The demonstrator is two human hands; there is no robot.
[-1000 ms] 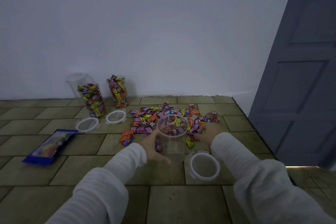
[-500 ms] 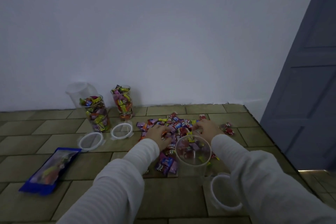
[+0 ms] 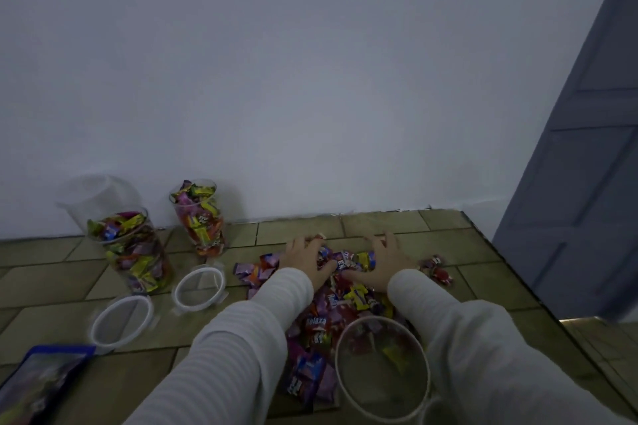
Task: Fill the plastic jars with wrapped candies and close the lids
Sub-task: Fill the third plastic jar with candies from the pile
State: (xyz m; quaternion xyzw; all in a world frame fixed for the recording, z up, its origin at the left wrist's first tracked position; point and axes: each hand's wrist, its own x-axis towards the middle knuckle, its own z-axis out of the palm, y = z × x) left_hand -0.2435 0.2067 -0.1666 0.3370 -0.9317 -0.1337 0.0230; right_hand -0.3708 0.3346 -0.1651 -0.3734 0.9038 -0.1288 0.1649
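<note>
Both hands, left hand (image 3: 305, 260) and right hand (image 3: 385, 264), cup the candies (image 3: 340, 290), best raked together toward the near open jar (image 3: 381, 364).

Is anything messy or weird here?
Nothing is broken. The candies lie loose on the floor, waiting to go into jars. Two full jars by the wall stand open, their lids lying beside them.
</note>
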